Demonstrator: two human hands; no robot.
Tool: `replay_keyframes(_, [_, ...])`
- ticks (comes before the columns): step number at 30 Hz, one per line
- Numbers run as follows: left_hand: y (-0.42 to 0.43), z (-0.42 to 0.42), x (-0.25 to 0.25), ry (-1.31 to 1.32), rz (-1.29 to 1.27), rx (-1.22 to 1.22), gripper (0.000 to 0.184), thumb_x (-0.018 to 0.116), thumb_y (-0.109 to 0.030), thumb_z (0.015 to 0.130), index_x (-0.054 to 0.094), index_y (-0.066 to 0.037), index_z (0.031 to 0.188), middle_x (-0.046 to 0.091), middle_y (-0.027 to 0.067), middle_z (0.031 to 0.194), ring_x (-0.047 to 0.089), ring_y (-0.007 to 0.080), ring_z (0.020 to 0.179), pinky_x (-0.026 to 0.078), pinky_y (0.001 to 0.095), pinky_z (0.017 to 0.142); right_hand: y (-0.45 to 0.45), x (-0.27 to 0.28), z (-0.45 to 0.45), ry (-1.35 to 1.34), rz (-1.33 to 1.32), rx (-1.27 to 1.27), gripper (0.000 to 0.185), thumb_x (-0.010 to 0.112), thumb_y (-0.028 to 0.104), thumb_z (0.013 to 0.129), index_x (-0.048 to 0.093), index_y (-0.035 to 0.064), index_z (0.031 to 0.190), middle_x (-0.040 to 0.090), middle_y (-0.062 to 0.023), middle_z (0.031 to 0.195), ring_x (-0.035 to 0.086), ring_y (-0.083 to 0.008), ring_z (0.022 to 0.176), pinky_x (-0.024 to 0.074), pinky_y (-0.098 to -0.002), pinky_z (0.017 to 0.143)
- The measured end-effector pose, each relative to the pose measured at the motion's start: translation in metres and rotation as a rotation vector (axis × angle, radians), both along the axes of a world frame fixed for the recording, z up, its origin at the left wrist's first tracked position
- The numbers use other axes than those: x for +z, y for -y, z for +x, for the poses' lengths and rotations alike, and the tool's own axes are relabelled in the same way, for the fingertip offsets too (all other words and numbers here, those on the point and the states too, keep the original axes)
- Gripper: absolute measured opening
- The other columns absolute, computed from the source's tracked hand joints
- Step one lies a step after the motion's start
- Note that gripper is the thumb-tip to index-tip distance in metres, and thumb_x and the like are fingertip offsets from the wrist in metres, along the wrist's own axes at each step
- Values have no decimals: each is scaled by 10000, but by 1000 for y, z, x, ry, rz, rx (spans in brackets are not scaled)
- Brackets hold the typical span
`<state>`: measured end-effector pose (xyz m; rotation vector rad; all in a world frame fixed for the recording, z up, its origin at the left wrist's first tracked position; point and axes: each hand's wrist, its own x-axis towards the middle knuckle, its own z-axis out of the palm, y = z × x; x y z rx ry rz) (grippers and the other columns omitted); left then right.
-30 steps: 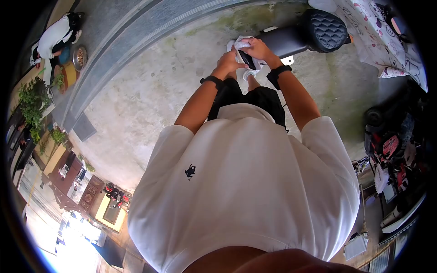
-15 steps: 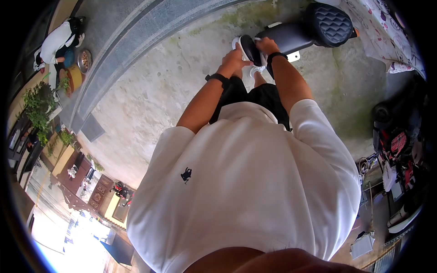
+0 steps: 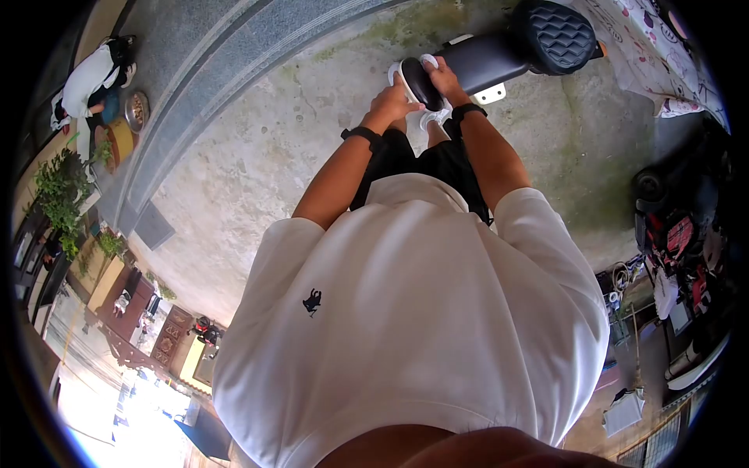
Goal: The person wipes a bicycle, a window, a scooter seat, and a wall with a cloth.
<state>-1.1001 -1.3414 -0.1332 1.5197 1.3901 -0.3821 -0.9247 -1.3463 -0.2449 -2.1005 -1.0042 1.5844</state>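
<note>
A dark oval object with a pale rim [image 3: 421,84], which looks like a mirror, is between my two hands above my feet. My left hand [image 3: 392,103] is wrapped round its left edge. On its right side is my right hand [image 3: 446,81], its fingers closed on a white cloth [image 3: 428,60] that shows at the object's upper edge. Just right of my hands lies the long black seat [image 3: 488,61] of a scooter, with a quilted black box or backrest [image 3: 556,37] at its end.
Another person in white [image 3: 90,78] crouches at the upper left beside a metal bowl [image 3: 137,111]. Plants [image 3: 61,195] stand below them. A patterned cloth [image 3: 647,47] covers something at the upper right. Assorted dark items [image 3: 677,234] are piled at the right.
The cloth first covered much of the dark object, whose face has since come into view. My right hand has shifted slightly left from half a second ago, and the cloth shows at the top edge.
</note>
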Motion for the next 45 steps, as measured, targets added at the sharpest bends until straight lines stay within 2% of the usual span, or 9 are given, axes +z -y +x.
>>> replay_keyframes(11, [0, -4, -12, 24, -3, -37, 1236, 836, -489, 686, 87, 74, 1493, 704, 153, 1042, 660, 344, 1045, 518, 406, 876, 52, 62, 27, -229, 458, 207, 337, 619, 227, 881, 686, 77, 1175, 603, -176, 1214, 517, -311, 1168, 414, -356, 1021])
replay_keyframes(16, [4, -4, 4, 29, -18, -30, 1203, 824, -494, 700, 98, 46, 1492, 700, 173, 1037, 657, 356, 1051, 512, 413, 893, 82, 75, 77, -333, 299, 280, 278, 590, 202, 894, 695, 21, 1077, 677, -121, 1003, 621, -229, 978, 476, -323, 905])
replay_keyframes(18, [2, -7, -7, 52, -9, -10, 1227, 821, -517, 693, 82, 24, 1510, 704, 164, 1032, 662, 362, 1037, 510, 426, 887, 88, 59, 93, -268, 199, -82, 278, 571, 214, 913, 686, 4, 1053, 697, -89, 939, 640, -195, 852, 497, -307, 827])
replay_keyframes(21, [4, -6, -2, 33, 9, -5, 1243, 817, -532, 690, 68, 10, 1522, 704, 163, 1030, 663, 360, 1032, 509, 428, 886, 67, 59, 97, -256, 248, -90, 311, 554, 230, 946, 660, 9, 1138, 694, -39, 1006, 605, -123, 923, 471, -267, 869])
replay_keyframes(26, [6, -8, -3, 27, 1, 11, 1275, 809, -553, 687, 28, -13, 1539, 694, 177, 1075, 655, 362, 1051, 505, 416, 908, 18, 55, 21, -15, 499, -14, 418, 606, 341, 896, 645, 122, 1249, 586, -226, 1241, 570, -374, 1154, 444, -363, 993])
replay_keyframes(29, [7, -10, -9, 11, 18, 11, 1292, 811, -569, 674, 27, -11, 1537, 677, 217, 1107, 639, 379, 1086, 501, 433, 915, 8, 38, -26, 37, 603, 255, 419, 563, 428, 885, 642, 216, 1238, 588, -196, 1249, 366, -370, 1354, 329, -499, 1076])
replay_keyframes(40, [5, -13, -20, 74, 1, 16, 1245, 813, -526, 694, 40, -61, 1551, 695, 176, 1076, 654, 365, 1053, 501, 435, 902, 73, 98, 18, 56, 707, 468, 218, 707, 239, 720, 717, 68, 856, 525, -243, 1118, 498, -407, 1111, 450, -439, 926])
replay_keyframes(41, [7, -15, -21, 101, 10, 45, 1242, 813, -524, 695, 38, -75, 1555, 698, 167, 1055, 658, 360, 1041, 501, 432, 903, 85, 90, 26, 66, 695, 467, 268, 703, 266, 716, 725, 43, 864, 596, -203, 960, 512, -373, 1091, 452, -450, 904])
replay_keyframes(45, [13, -16, -28, 176, -7, 108, 1231, 810, -509, 702, 33, -94, 1562, 702, 155, 1025, 664, 355, 1013, 502, 423, 896, 114, 80, 57, 110, 475, 549, 285, 668, 253, 730, 729, 30, 898, 618, -244, 1002, 549, -375, 1039, 473, -418, 911])
